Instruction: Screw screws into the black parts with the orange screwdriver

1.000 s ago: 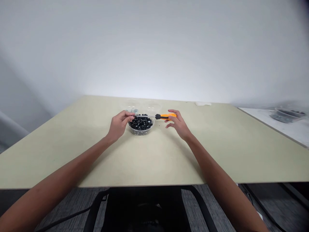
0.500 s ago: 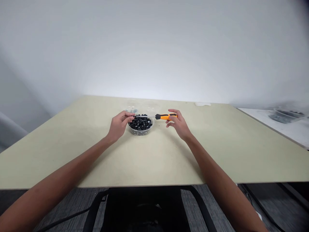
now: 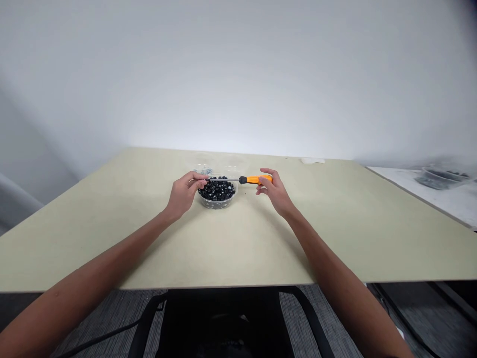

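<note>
A clear bowl [image 3: 216, 204] filled with glossy black pieces [image 3: 219, 191] stands upright on the pale worktop [image 3: 223, 248]. The screwdriver [image 3: 245, 180], orange and black in the handle with a thin metal shaft, is held level above it: the shaft runs across the far part of the bowl's mouth, and the handle reaches out past the bowl's right side. The tool thus lies between the two hands, its shaft end toward the left one and its handle in the right one.

The left hand [image 3: 183, 194] is at the bowl's left edge, thumb and forefinger brought together at the end of the shaft. They pinch a small dark piece [image 3: 207, 179] there, mostly hidden by the fingertips; its exact shape is too small to tell. The right hand [image 3: 276, 193] is to the right of the bowl, loosely curled, with the handle between thumb and fingers and the uppermost finger lifted and spread from it.

Just behind the bowl are clear plastic containers [image 3: 234, 163], with small bluish items [image 3: 207, 170] in the left one. A tiny dark speck [image 3: 245, 194] lies just right of the bowl. Farther off, behind and to the right of it, is a flat white object [image 3: 313, 160].
</note>
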Motion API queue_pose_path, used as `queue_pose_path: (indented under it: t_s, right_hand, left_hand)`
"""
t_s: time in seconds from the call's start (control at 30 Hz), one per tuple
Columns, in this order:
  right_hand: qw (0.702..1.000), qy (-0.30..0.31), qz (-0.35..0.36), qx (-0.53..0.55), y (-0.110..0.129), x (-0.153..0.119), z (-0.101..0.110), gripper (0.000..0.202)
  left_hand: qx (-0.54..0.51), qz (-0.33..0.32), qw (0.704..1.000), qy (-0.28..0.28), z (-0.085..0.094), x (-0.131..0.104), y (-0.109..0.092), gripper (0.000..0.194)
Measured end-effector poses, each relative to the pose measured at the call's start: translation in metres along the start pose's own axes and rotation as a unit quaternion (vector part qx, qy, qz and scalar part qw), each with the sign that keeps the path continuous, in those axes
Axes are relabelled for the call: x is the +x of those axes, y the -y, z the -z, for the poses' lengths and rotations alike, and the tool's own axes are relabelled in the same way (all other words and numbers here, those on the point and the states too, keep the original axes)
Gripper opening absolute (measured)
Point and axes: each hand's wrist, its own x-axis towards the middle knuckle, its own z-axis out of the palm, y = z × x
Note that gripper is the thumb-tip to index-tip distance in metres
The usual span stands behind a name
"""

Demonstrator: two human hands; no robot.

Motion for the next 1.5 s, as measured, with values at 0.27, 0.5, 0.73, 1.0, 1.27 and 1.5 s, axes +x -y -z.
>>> queue_pose_path:
  t_s: [0.27,0.5,0.73,1.0,1.27,1.5]
  right_hand:
    - [0.999,0.03,0.02,0.002,-0.002,-0.001,0.0017,0.055]
    - [1.0,-0.009,-0.006,-0.026,-0.0003,0.0001,-0.001,0.05]
    - [0.999,0.024,0.008,0.035,-0.0004,-0.0004,0.0001,0.057]
    - [1.0,0.01,-0.014,-0.016,0.0017,-0.0023,-0.0014,0.055]
    - [1.0,0.012,-0.018,0.015,0.0056,-0.0033,-0.0015,0.051]
    - [0.999,0.033,-0.003,0.041,0.0004,-0.0019,0.0005,0.051]
  left_hand:
    - [0.012,-0.005,1.0,-0.003,0.0001,-0.0005,-0.0009,0.014]
    - [0.01,-0.005,1.0,-0.002,-0.0009,-0.0005,-0.0009,0.014]
    - [0.003,-0.003,1.0,-0.004,-0.0004,0.0001,-0.0004,0.015]
    - [-0.006,0.008,1.0,-0.004,-0.001,-0.0002,-0.0013,0.019]
    - [-0.013,0.004,1.0,0.005,-0.0011,0.0,-0.0016,0.022]
    - [-0.006,0.004,1.0,-0.001,-0.0014,0.0,-0.001,0.021]
